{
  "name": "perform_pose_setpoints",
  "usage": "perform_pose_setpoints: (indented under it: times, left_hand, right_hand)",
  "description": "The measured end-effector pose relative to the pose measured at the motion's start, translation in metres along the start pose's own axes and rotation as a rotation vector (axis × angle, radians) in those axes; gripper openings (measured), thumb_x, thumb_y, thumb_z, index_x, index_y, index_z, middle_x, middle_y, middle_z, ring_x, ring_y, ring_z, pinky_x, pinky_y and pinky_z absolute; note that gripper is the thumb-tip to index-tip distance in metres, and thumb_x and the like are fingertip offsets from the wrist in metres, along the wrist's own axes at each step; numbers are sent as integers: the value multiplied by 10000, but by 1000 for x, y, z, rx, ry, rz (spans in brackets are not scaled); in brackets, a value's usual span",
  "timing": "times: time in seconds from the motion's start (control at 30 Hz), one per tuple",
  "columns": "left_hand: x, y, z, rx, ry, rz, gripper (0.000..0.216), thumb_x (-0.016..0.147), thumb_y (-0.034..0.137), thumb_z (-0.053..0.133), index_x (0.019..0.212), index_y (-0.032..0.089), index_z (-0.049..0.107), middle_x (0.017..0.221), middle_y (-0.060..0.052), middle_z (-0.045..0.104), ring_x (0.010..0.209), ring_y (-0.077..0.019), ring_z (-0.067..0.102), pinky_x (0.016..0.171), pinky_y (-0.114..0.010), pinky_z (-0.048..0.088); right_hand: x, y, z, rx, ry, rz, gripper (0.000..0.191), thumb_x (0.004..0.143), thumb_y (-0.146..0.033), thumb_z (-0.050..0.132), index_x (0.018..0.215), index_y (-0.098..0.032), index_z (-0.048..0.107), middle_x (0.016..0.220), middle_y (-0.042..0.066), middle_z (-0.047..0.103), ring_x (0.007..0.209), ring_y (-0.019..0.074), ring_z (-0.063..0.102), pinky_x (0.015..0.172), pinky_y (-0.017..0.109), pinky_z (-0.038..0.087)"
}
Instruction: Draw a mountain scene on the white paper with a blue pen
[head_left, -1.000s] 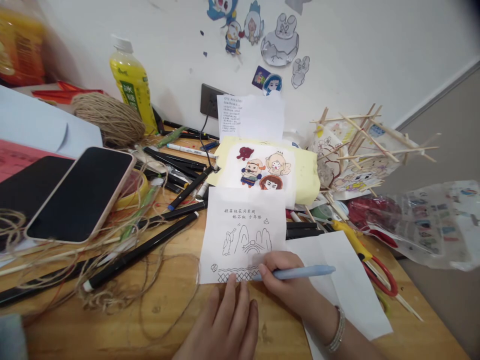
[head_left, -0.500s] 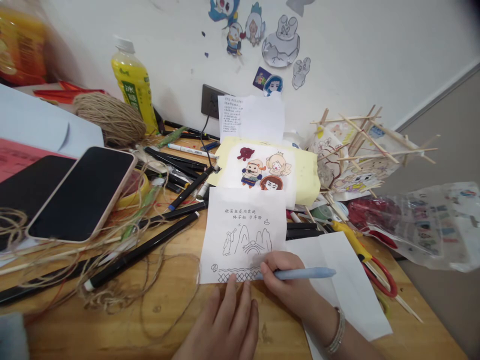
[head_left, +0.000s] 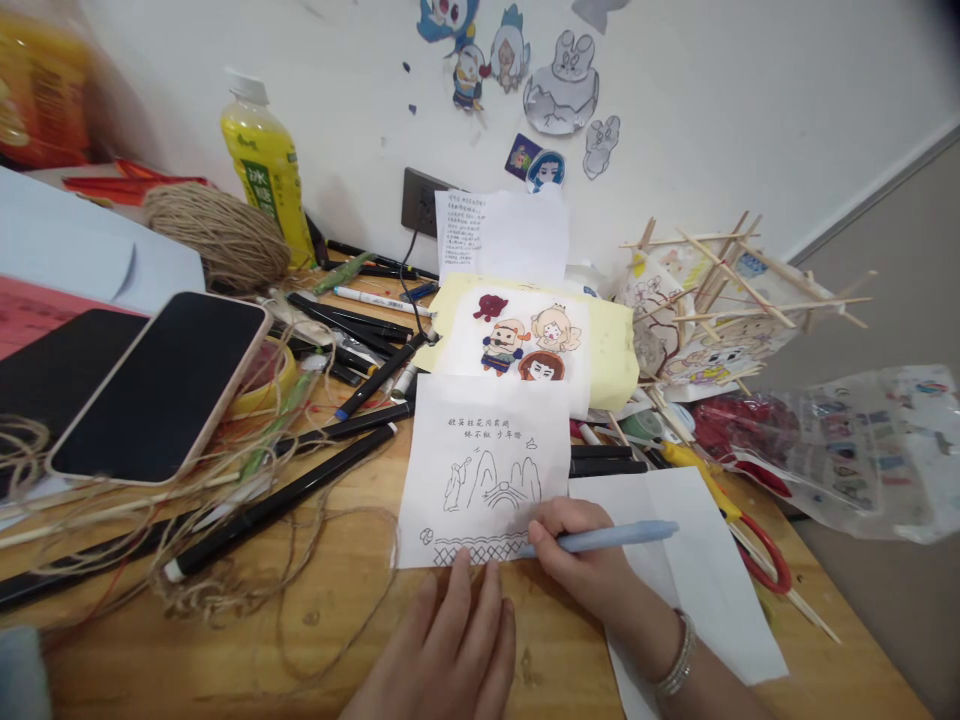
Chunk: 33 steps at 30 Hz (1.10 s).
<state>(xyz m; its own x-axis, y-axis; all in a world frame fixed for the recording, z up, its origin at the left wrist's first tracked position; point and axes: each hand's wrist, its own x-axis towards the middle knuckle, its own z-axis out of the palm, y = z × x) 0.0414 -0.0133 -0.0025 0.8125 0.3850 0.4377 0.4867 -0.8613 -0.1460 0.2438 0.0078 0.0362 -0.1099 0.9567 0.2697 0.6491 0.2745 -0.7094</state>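
A white sheet with a line drawing (head_left: 450, 450) lies before me, showing handwriting at the top, mountains, a bridge, a robed figure and a crosshatched strip along its lower edge. My right hand (head_left: 577, 555) grips a light blue pen (head_left: 622, 535), its tip at the right end of that strip. With fingers outstretched, my left hand (head_left: 457, 640) rests flat, its fingertips on the sheet's bottom edge. Beneath my right forearm is a second white paper (head_left: 697, 560). Above the drawing stands a yellow-edged block (head_left: 619, 350) bearing colored cartoon figures.
To the left lie a phone (head_left: 161, 390), loose twine (head_left: 322, 580), a twine ball (head_left: 214, 235) and black markers (head_left: 285, 500). A yellow drink bottle (head_left: 266, 175) stands behind them. At right are a stick-and-paper frame (head_left: 720, 300), scissors (head_left: 761, 555) and a plastic bag (head_left: 855, 450).
My right hand and the pen have shifted slightly right along the crosshatched strip, and the pen's back end has tipped up a little. My left hand stays on the sheet's edge.
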Motion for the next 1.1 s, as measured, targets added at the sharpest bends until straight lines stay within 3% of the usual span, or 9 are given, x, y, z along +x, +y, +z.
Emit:
perform_pose_setpoints:
  times: [0.27,0.73,1.1]
  left_hand:
    - [-1,0,0,-4,-8,1,457,1016,546,395,1158,227,690,1245,-63,688,1156,-315,547,980,-486,260]
    - [-2,0,0,-12,-23,1,473,1007,566,415,1192,230,691,1265,-78,675,1173,-304,540,980,-459,272]
    - [0,2,0,-27,-50,-28,457,1000,557,436,1198,236,694,1271,-74,677,1187,-310,537,994,-469,275]
  right_hand:
    - [1,0,0,-18,-55,-18,336,816,-214,491,529,-224,317,477,-48,414,455,107,391,456,228,305]
    - [0,5,1,72,-41,14,395,848,-251,514,531,-233,279,473,-55,385,449,108,395,434,221,313]
    - [0,4,1,-2,-39,-2,381,828,-204,512,536,-233,268,476,-53,395,451,111,405,445,230,304]
